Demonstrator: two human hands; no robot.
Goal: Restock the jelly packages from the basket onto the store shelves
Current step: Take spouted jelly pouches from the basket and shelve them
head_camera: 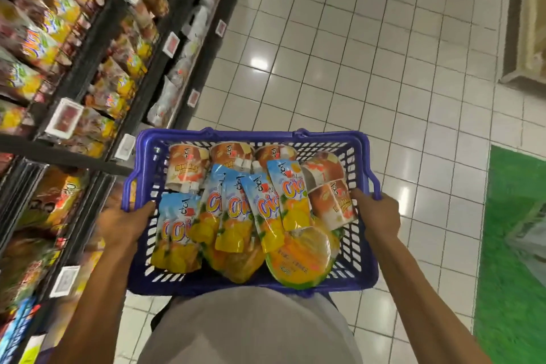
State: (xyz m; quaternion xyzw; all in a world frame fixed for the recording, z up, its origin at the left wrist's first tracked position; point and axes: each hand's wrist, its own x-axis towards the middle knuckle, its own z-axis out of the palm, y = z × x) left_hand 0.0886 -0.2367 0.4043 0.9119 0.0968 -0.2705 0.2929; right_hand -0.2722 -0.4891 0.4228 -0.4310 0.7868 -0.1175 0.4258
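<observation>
Between left hand (127, 221) and right hand (378, 213), each grip tight on its rim, blue basket (251, 136) of "Ojo"-lettered jelly pouches (233, 210).

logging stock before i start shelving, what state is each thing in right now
basket, carried in both hands, loaded
blue-and-yellow jelly pouches, lying overlapped in the basket
orange jelly pouches, lying along the basket's far and right sides
left hand, grips the basket's left rim
right hand, grips the basket's right rim
shelves, stocked with packages
</observation>
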